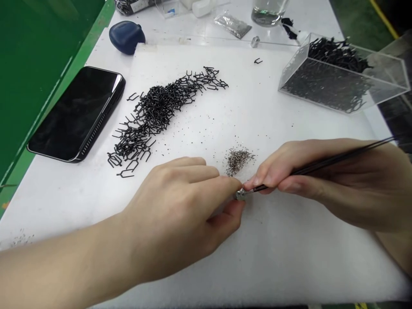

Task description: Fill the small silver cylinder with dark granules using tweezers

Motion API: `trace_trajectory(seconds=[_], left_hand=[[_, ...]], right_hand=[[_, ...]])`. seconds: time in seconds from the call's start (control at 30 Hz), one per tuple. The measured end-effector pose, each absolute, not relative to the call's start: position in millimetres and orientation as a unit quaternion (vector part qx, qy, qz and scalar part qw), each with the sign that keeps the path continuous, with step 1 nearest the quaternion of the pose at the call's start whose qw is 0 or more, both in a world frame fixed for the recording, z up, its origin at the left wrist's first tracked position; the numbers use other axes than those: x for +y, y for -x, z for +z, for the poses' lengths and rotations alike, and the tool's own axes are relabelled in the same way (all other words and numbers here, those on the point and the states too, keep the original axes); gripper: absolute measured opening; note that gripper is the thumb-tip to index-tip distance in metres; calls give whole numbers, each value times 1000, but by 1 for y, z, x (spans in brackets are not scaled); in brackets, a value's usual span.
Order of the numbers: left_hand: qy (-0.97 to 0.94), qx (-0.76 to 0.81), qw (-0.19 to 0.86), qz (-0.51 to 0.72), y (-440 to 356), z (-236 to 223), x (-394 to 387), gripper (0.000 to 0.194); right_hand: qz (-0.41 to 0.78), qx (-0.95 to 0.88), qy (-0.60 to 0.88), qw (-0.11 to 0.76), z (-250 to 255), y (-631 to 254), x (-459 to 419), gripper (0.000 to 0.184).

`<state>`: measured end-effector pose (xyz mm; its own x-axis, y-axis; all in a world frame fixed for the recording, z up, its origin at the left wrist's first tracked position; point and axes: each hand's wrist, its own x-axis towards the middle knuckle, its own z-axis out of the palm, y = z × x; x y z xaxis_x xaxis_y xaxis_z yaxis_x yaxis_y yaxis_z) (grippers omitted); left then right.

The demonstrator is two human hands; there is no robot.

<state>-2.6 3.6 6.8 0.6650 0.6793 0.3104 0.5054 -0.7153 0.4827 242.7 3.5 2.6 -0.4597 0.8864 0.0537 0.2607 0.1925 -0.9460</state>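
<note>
Thumb and forefinger of my left hand [183,206] pinch a small shiny metal part [240,194] just above the white work surface. My right hand [334,184] grips black tweezers [325,163] like a pen, with their fine tips touching the metal part or right at it. Exactly what the tips hold is too small to make out. Behind the fingertips lies a small heap of tiny metallic bits [238,160]. Farther back and left spreads a long pile of small black forked pieces [157,107].
A black phone [77,113] lies at the left, with a dark blue rounded object [127,37] beyond it. At the right back, a clear plastic box [386,77] holds black pieces. A glass of liquid [268,13] and a small clear bag [232,24] are at the back.
</note>
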Motion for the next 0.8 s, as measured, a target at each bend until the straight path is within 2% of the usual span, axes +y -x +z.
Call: trace_trajectory(seconds=[0.8], left_hand=[[-894,334,181,235,3,6,2,15]], right_hand=[[493,-697,408,323,3,-244,1,9]])
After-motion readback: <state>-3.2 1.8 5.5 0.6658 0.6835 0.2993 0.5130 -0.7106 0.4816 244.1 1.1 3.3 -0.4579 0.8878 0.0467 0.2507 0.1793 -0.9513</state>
